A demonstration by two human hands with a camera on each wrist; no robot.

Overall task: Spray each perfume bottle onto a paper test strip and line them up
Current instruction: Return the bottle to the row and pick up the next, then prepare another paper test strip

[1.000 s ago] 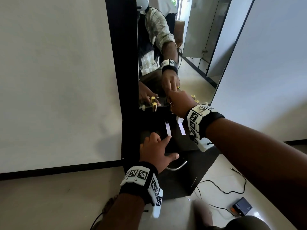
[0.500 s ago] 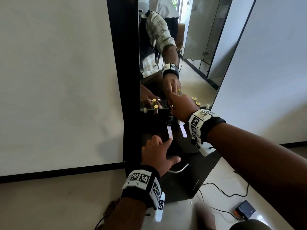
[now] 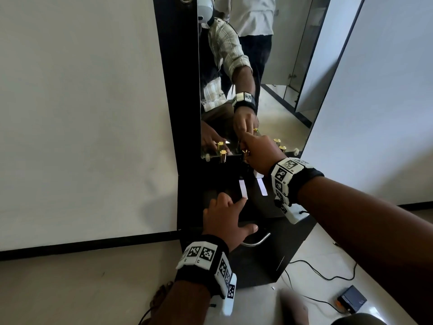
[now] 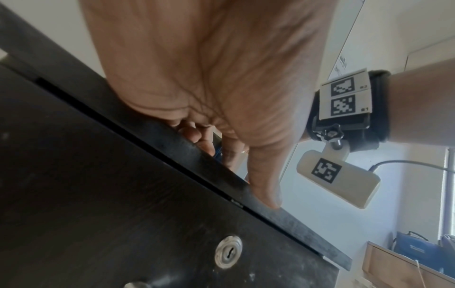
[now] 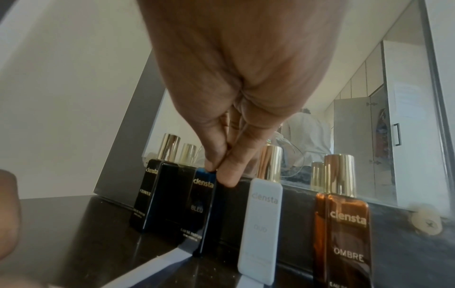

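Note:
Four perfume bottles stand in a row against the mirror: black (image 5: 147, 194), dark blue (image 5: 200, 204), white (image 5: 263, 224) and amber (image 5: 344, 224). My right hand (image 5: 220, 173) pinches the top of the dark blue bottle, and its fingers hide the cap. In the head view this right hand (image 3: 257, 153) is at the back of the dresser top. Two white paper strips (image 3: 243, 188) (image 3: 261, 186) lie in front of the bottles. My left hand (image 3: 225, 207) rests flat on the dresser top, its index fingertip at the near end of the left strip.
The black dresser (image 3: 257, 266) has a metal drawer handle (image 3: 255, 241) and a keyhole (image 4: 227, 253) on its front. The mirror (image 3: 269, 66) behind the bottles reflects people. A cable and a small black box (image 3: 351, 301) lie on the floor at the right.
Both hands keep their places on the bottle and the dresser top. Only the head view has shifted slightly.

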